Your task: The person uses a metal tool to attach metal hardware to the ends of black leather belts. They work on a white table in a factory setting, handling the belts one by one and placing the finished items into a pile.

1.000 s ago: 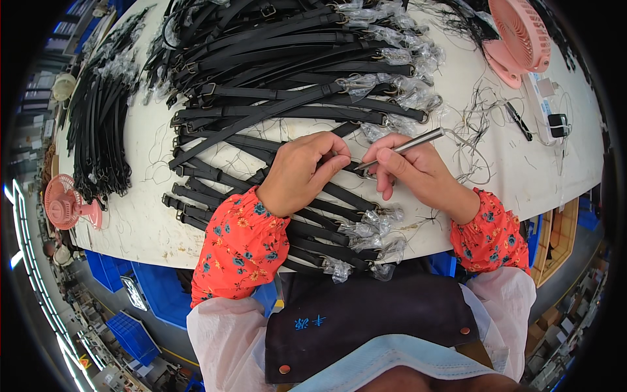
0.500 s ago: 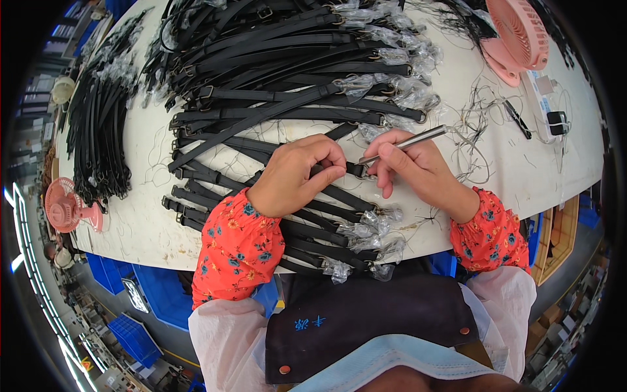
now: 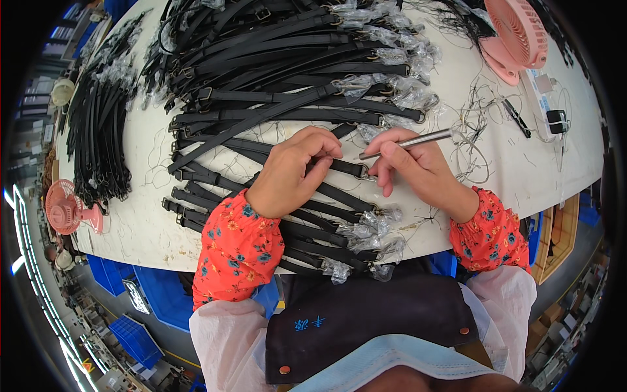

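My left hand (image 3: 294,171) is closed over a black strap (image 3: 347,167), its thumb and forefinger curled together. What lies between those fingertips is hidden. That strap ends in a metal ring beside my right fingers. In my right hand (image 3: 415,166) a slim silver pen-shaped tool (image 3: 424,138) is gripped between thumb and forefinger. Its narrow tip points left, just above the ring. The lower fingers of that hand curl close to the ring; whether they touch it I cannot tell. Several more black straps lie below and above my hands, their right ends wrapped in clear plastic (image 3: 366,230).
A large heap of black straps (image 3: 274,49) covers the far table, with another bundle (image 3: 101,130) at left. Pink fans (image 3: 522,36) stand right and left. Loose threads, a black-handled tool (image 3: 517,119) and a white power strip (image 3: 541,104) lie at right. Blue bins (image 3: 163,294) sit below the table.
My left fingertips have lifted slightly and moved a little left, showing more of the strap and its ring. The silver tool's tip has shifted slightly away from the ring.
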The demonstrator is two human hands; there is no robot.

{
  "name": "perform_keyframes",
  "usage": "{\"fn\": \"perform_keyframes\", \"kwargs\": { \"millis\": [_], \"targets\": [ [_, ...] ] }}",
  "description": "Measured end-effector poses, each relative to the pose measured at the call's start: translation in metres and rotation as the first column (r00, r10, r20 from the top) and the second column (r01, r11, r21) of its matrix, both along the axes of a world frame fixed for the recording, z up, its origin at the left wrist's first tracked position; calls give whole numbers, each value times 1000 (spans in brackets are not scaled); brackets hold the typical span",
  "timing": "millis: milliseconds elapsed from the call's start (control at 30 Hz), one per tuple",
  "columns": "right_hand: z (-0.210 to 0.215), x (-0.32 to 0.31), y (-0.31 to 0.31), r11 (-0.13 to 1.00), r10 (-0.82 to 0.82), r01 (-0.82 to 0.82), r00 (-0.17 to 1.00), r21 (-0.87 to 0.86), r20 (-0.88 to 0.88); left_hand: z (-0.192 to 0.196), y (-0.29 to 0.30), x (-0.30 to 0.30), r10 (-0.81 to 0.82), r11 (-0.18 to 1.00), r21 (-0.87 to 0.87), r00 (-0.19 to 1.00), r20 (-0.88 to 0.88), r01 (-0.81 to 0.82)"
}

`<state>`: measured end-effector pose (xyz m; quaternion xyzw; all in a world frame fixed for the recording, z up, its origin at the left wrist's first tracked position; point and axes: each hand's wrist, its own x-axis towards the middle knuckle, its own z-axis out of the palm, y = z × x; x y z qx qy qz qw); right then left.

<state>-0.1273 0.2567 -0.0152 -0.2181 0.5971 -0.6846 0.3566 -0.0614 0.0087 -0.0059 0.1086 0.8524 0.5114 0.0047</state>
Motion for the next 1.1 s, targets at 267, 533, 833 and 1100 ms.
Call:
{"fn": "perform_keyframes", "kwargs": {
  "millis": [267,533,833,1100],
  "targets": [
    [-15,-9,-5,957,-216,288,609,-41,-763,18,-7,-2,-130,939,-265,938,320,221],
    [-16,-13,-9,964,-26,256,342,66,-939,-11,-13,-17,137,849,-392,864,-485,-355],
    [-8,-11,-7,925,-97,368,459,90,-883,-3,-12,-12,194,930,-244,930,-311,-276],
    [-1,-15,-10,974,-86,225,295,-18,-952,-6,-11,-8,-21,990,-144,997,-70,11]
  ]
}}
